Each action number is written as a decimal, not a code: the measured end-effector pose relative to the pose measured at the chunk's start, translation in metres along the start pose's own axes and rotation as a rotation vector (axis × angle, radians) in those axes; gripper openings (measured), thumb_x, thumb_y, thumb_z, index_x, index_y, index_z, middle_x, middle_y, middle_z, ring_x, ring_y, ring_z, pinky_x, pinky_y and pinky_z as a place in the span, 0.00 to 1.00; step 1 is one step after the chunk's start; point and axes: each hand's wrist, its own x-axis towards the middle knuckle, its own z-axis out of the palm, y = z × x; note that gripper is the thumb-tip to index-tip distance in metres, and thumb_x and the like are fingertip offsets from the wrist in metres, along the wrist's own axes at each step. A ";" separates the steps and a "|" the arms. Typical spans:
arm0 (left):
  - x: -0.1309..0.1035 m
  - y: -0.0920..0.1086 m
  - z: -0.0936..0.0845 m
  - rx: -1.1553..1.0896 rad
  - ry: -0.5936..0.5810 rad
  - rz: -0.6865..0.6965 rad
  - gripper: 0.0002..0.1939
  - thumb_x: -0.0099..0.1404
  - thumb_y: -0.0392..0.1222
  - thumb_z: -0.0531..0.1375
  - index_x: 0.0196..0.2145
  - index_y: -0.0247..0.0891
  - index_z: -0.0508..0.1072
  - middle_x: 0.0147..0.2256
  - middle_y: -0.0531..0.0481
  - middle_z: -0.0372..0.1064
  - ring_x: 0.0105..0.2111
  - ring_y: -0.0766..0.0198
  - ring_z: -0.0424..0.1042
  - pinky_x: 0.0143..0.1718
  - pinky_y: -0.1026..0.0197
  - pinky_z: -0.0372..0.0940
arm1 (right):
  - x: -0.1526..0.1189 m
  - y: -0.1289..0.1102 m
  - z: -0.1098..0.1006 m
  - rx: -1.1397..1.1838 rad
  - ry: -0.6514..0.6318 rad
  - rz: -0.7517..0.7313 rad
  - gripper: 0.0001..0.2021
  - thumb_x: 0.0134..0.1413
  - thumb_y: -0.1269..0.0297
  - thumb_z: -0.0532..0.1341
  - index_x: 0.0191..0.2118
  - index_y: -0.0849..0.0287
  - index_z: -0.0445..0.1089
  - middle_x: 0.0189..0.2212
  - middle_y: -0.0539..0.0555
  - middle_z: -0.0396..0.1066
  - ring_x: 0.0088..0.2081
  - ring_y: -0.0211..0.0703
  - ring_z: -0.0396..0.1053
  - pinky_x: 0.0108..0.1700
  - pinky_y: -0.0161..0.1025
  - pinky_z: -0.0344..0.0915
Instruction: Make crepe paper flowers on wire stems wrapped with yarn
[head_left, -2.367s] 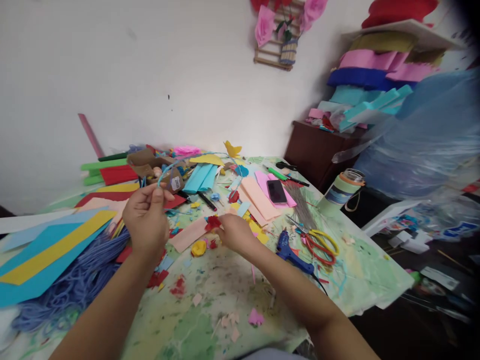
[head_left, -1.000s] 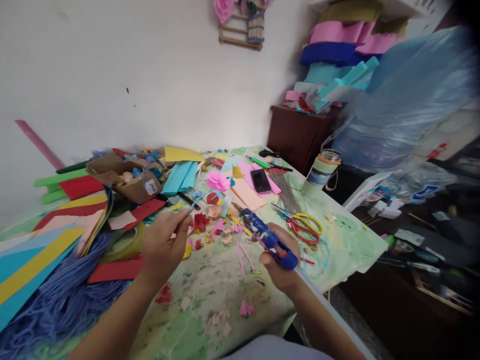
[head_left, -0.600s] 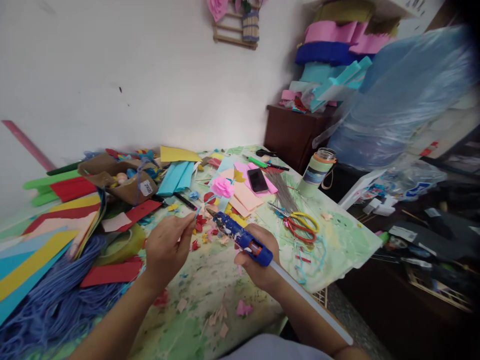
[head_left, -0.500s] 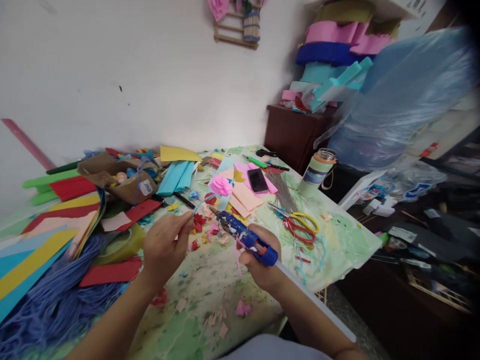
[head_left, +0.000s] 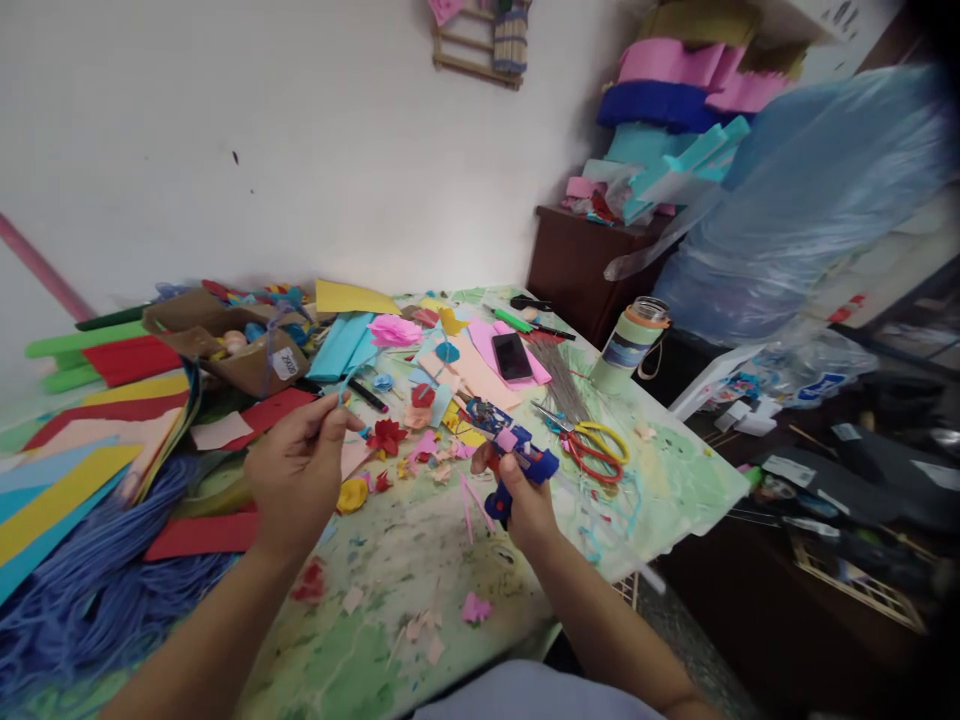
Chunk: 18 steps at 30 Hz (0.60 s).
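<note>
My left hand (head_left: pixel 300 470) is closed in a pinch on the thin blue stem of a pink paper flower (head_left: pixel 395 331). The bloom leans up and to the right, above the table. In my right hand (head_left: pixel 529 505) is a blue glue gun (head_left: pixel 534 458), its nozzle pointing up and left over the paper scraps. A small pink piece (head_left: pixel 507 440) shows against the gun by my fingers; whether it is pinched there I cannot tell. Between my hands lie a red paper flower (head_left: pixel 386 437) and a yellow paper rosette (head_left: pixel 352 495).
Scissors (head_left: pixel 596 450), a phone (head_left: pixel 511 357) and a bottle (head_left: pixel 631 338) stand or lie to the right. On the left are blue yarn (head_left: pixel 97 590), coloured paper strips (head_left: pixel 97 480) and a cardboard box (head_left: pixel 247 365). A dark cabinet (head_left: pixel 574 270) stands behind.
My left hand has moved left with the flower, away from the glue gun's nozzle. My right hand has turned the gun, so its handle now shows. The view has shifted slightly.
</note>
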 end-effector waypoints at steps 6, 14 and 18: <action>-0.002 0.020 0.028 -0.531 0.045 -0.290 0.07 0.57 0.40 0.65 0.35 0.38 0.76 0.30 0.51 0.74 0.27 0.70 0.67 0.28 0.67 0.60 | -0.012 0.002 0.014 0.149 -0.153 -0.082 0.24 0.54 0.37 0.53 0.31 0.56 0.67 0.28 0.56 0.68 0.33 0.46 0.67 0.41 0.47 0.67; -0.020 0.050 0.056 -0.611 -0.080 -0.390 0.11 0.56 0.44 0.66 0.37 0.38 0.76 0.28 0.51 0.74 0.23 0.69 0.62 0.26 0.64 0.59 | -0.020 -0.006 0.020 0.092 -0.149 -0.129 0.25 0.53 0.35 0.51 0.30 0.54 0.64 0.27 0.54 0.66 0.32 0.46 0.66 0.38 0.45 0.66; -0.035 0.048 0.067 -0.633 -0.117 -0.458 0.14 0.54 0.45 0.67 0.37 0.37 0.76 0.24 0.53 0.70 0.22 0.68 0.63 0.25 0.64 0.58 | -0.019 -0.031 0.016 -0.079 -0.145 -0.203 0.24 0.52 0.35 0.54 0.29 0.54 0.63 0.28 0.52 0.66 0.31 0.44 0.66 0.37 0.43 0.65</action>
